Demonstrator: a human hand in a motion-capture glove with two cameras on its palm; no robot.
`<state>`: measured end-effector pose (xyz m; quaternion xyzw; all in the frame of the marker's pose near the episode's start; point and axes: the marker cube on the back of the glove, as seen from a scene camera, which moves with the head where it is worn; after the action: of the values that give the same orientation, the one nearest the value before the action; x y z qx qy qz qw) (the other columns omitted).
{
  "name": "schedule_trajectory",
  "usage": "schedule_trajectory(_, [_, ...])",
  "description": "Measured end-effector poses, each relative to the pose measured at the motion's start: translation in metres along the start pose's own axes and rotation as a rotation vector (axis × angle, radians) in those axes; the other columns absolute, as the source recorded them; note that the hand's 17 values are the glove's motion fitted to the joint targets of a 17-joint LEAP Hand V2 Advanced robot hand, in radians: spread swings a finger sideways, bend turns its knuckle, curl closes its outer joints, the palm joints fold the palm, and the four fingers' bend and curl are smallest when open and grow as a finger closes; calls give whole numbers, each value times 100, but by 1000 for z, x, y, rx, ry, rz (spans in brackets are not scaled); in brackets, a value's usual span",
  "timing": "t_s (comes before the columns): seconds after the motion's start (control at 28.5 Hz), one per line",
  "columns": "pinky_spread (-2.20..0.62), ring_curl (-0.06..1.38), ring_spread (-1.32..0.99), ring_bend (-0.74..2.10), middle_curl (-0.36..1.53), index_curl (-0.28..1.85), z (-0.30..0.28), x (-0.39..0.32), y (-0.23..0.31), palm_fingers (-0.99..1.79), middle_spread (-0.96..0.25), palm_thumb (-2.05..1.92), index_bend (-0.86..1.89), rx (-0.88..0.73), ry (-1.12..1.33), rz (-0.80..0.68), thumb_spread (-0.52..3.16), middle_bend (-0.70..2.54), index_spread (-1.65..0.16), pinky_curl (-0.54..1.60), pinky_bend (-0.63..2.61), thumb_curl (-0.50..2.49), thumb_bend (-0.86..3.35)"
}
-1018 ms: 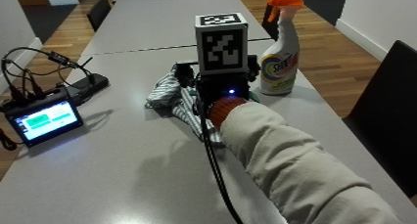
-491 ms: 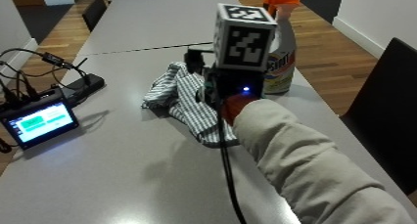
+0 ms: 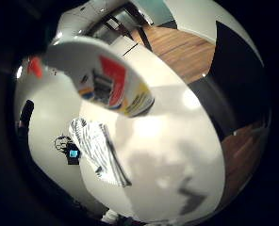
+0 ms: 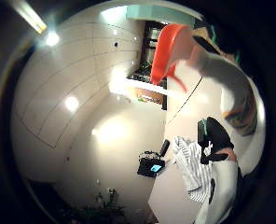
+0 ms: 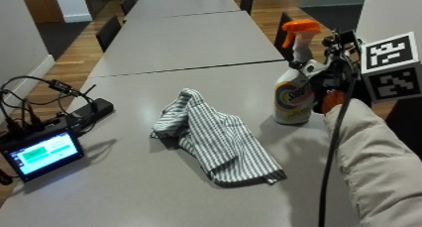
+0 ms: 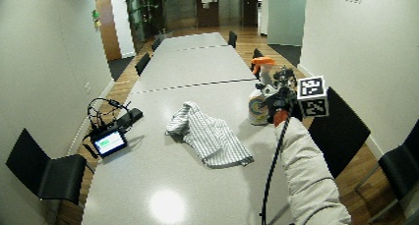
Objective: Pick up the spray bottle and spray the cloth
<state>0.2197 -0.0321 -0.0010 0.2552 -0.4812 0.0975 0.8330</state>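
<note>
A long grey table (image 5: 198, 43) runs away from the viewer, made of several tops set end to end, with a dark seam crossing it just beyond the things. Wood flooring (image 5: 66, 63) shows on both sides, and pale walls close in the narrow room. Black chairs (image 6: 49, 176) stand along the edges of the table.

At the left edge of the table a small screen (image 5: 43, 155) glows green, propped at a tilt, with a black box (image 5: 89, 110) and a tangle of black cables (image 5: 29, 95) just beyond it.

Near the middle lies the striped cloth (image 5: 217, 138), crumpled and spread flat on the table, well apart from the screen.

To the right of the cloth stands the spray bottle (image 5: 293, 95), upright on the table, white with a coloured label and an orange trigger head (image 5: 300, 28). The cloth's near corner lies close to it without touching.

The gloved right hand (image 5: 330, 90) is at the bottle's right side, against its body. Whether the hands' fingers are wrapped round it I cannot tell. A pale sleeve (image 5: 372, 162) reaches back toward the near right corner.
</note>
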Motion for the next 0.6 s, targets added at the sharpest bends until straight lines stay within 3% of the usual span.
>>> schedule_trajectory(0.11, [-11,41,-16,43,43,37,-7,16,-5,34,-12,94,23,-31,38,2,90,43,-28,36,19,40,19])
schedule_trajectory(0.21, [-6,39,-16,38,43,36,-11,24,-10,32,-11,93,21,-48,50,-8,88,45,-31,31,13,40,14])
schedule_trajectory(0.42, [-5,32,-19,41,41,37,-17,31,-13,86,-14,96,30,-33,12,3,84,44,-30,23,16,42,10])
schedule_trajectory(0.53, [-15,35,-19,49,42,35,-21,22,-18,113,-16,104,18,27,-55,-7,75,41,-30,29,33,46,11])
schedule_trajectory(0.6, [-19,38,-19,51,43,38,-26,12,-23,115,-16,107,17,66,-81,-31,70,39,-30,32,38,48,10])
